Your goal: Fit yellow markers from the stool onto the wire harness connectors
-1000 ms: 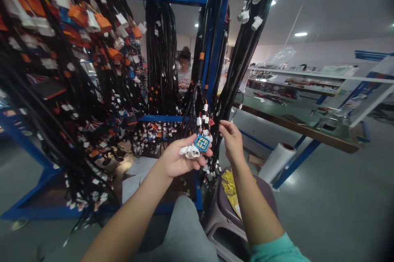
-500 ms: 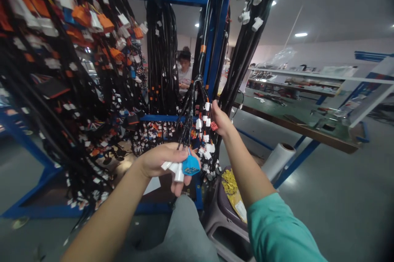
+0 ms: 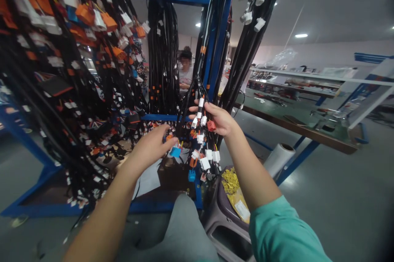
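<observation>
A black wire harness hangs from the blue frame, its lower branches ending in white, red, orange and blue connectors. My right hand is at these branches, its fingers around the wires near the white connectors, with a red connector by the palm. To the left, my left hand has its thumb and fingers apart. A blue connector hangs just beside its thumb. Lower down are another blue connector and a white connector.
Many harnesses hang at the left. A stool holds yellow parts in a bag. A green-topped workbench and a plastic roll are at the right. A person is behind the frame.
My left hand has let go of the blue and white connectors and moved up and left. My right hand has moved left, its fingers now around the branches.
</observation>
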Tool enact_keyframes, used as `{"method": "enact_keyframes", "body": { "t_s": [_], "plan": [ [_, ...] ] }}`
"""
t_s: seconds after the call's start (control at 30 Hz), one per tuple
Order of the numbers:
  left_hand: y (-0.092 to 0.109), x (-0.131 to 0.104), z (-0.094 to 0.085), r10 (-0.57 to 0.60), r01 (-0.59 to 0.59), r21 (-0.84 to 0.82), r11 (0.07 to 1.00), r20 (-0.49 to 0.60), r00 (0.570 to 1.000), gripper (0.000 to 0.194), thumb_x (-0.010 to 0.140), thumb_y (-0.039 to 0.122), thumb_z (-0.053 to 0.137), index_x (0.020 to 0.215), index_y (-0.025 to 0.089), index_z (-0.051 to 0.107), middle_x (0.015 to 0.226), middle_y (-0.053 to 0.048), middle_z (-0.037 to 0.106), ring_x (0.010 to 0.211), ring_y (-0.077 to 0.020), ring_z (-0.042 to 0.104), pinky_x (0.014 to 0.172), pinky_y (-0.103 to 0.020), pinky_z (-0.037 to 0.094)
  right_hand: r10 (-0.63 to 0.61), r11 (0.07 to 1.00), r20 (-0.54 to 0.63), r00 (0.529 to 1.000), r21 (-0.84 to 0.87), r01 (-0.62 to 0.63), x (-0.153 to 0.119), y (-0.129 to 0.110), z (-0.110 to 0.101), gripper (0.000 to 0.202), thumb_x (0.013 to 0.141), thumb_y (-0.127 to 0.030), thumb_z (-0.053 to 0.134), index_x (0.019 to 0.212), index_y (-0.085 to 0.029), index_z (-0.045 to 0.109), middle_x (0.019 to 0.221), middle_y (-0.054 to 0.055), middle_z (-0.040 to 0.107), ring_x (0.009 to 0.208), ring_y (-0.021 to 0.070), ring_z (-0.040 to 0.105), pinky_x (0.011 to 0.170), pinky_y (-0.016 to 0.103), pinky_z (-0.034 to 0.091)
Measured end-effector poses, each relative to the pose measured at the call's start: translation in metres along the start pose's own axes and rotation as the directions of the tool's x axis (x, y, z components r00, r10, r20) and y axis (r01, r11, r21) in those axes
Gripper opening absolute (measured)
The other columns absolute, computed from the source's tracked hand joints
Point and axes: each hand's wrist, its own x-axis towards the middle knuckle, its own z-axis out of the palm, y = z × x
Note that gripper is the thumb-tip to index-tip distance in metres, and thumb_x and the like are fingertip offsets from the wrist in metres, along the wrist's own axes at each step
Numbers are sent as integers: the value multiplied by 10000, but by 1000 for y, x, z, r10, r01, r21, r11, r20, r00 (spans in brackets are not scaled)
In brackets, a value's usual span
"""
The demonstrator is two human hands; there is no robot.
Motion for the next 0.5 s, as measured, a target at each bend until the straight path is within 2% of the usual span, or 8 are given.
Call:
{"method": "enact_keyframes", "body": {
  "t_s": [0.07, 0.1, 0.17, 0.23, 0.3, 0.33, 0.4, 0.5],
  "plan": [
    [15, -2, 8, -10, -12, -184, 983, -116, 993, 256, 707, 374, 666, 879, 187, 631, 876, -54, 648, 854, -221, 603, 755, -294, 459, -11, 1000, -8, 1000, -3, 11, -3, -2, 3, 374, 764, -467, 595, 1027, -201, 567, 1015, 73, 690, 901, 230, 666, 616, 328, 575],
    [23, -1, 13, -44, 3, -312, 950, -122, 992, 248, 744, 380, 631, 889, 179, 617, 848, -50, 642, 804, -200, 609, 741, -296, 468, -17, 1000, 2, 1000, -4, 17, -5, -2, 4, 376, 759, -471, 597, 1016, -197, 578, 1022, 77, 689, 904, 232, 664, 635, 338, 577],
    [34, 4, 24, -132, 88, -561, 823, -38, 991, 249, 779, 385, 604, 879, 157, 597, 821, -53, 633, 762, -177, 616, 707, -290, 486, -35, 999, 42, 999, 3, 35, -8, -3, 5, 353, 766, -458, 583, 998, -192, 594, 1019, 78, 690, 908, 230, 663, 669, 353, 576],
    [39, 12, 36, -168, 219, -714, 665, 142, 975, 287, 787, 414, 603, 863, 137, 593, 820, -70, 640, 715, -161, 614, 657, -278, 494, -52, 998, 53, 997, 24, 51, -11, -4, 7, 311, 784, -418, 557, 999, -196, 591, 1011, 72, 690, 906, 221, 663, 680, 358, 570],
    [40, 22, 49, -120, 342, -777, 529, 331, 936, 369, 797, 486, 575, 884, 128, 601, 815, -81, 653, 648, -147, 604, 599, -269, 489, -56, 998, 0, 998, 32, 56, -13, -4, 10, 271, 791, -371, 542, 997, -198, 577, 1006, 67, 688, 897, 212, 662, 678, 355, 565],
    [40, 26, 55, -79, 376, -794, 478, 388, 918, 401, 797, 515, 564, 898, 129, 606, 806, -79, 659, 625, -143, 602, 581, -264, 483, -55, 998, -36, 998, 18, 56, -14, -3, 12, 253, 791, -353, 541, 987, -196, 572, 1002, 67, 688, 894, 208, 660, 685, 353, 563],
    [38, 34, 66, -1, 369, -837, 403, 403, 915, 404, 777, 518, 594, 886, 129, 614, 766, -62, 666, 623, -140, 609, 584, -253, 478, -79, 996, -91, 993, -57, 74, -14, -2, 14, 230, 791, -339, 547, 962, -187, 573, 997, 63, 685, 901, 197, 652, 741, 352, 554],
    [37, 43, 81, 60, 350, -875, 333, 390, 919, 298, 720, 390, 705, 782, 112, 617, 673, -37, 657, 650, -145, 627, 648, -255, 488, -229, 937, -133, 964, -298, 181, -12, 1, 11, 226, 800, -370, 563, 932, -190, 596, 998, 43, 676, 952, 191, 629, 861, 376, 509]
  ]
}}
